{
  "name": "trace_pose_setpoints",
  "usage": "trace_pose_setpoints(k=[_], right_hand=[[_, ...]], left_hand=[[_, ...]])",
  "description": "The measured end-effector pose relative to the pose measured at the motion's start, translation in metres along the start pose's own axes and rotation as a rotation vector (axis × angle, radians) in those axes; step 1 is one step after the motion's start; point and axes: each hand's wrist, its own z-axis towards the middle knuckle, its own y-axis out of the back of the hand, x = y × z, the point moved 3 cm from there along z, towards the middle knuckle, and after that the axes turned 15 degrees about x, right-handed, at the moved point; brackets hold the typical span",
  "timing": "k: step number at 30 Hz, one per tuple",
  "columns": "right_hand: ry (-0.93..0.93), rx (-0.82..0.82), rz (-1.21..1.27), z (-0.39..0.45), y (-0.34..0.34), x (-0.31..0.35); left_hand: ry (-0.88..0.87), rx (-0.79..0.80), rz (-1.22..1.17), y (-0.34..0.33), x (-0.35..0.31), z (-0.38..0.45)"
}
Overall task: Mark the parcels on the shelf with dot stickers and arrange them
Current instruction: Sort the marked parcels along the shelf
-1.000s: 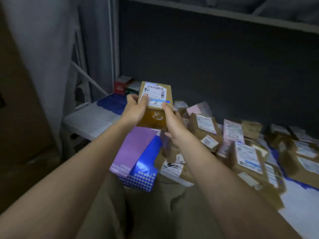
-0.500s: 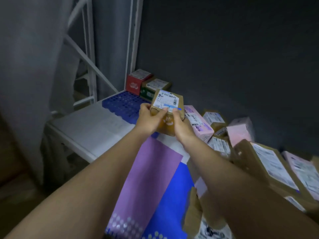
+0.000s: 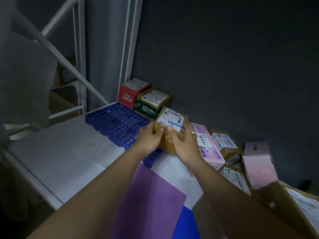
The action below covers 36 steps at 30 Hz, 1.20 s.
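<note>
**Box goes by the green one**

While both hands hold it, the brown box (image 3: pixel 170 130) hangs over the blue mat (image 3: pixel 117 121). The left hand (image 3: pixel 149 138) and right hand (image 3: pixel 183 145) curl their fingers round its near side. The green box (image 3: pixel 151 104) sits just behind it.

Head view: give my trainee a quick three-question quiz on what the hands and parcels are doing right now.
1. True or false: both the left hand and the right hand grip the brown parcel.
2. Which box stands farthest back in the corner of the shelf? A) the red box B) the pink box C) the green box
3. Fill in: the brown parcel is held above the blue ______.

Key: 1 true; 2 A; 3 grid mat.
</note>
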Motion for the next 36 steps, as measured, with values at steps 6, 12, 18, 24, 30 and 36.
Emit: trace_pose_setpoints(k=[6, 12, 18, 24, 30, 36], right_hand=[[0.027, -0.087, -0.187, 0.033, -0.002, -0.007], [0.0, -0.172, -0.209, 0.076, 0.003, 0.0], [0.131, -0.182, -0.109, 0.07, 0.019, -0.002], [-0.303, -0.147, -0.534, -0.01, 0.054, -0.034], [-0.454, -0.086, -0.381, -0.046, 0.059, -0.042], [-0.2, -0.259, -0.166, -0.102, 0.093, 0.007]], left_hand=[[0.009, -0.12, 0.144, 0.005, 0.003, 0.033], [-0.053, -0.015, 0.12, 0.004, 0.004, 0.057], [-0.034, 0.229, 0.33, -0.005, -0.002, 0.045], [-0.023, 0.199, 0.34, -0.016, -0.004, -0.003], [0.022, 0.221, 0.333, -0.033, -0.012, -0.052], [-0.022, 0.205, 0.255, -0.044, -0.052, -0.105]])
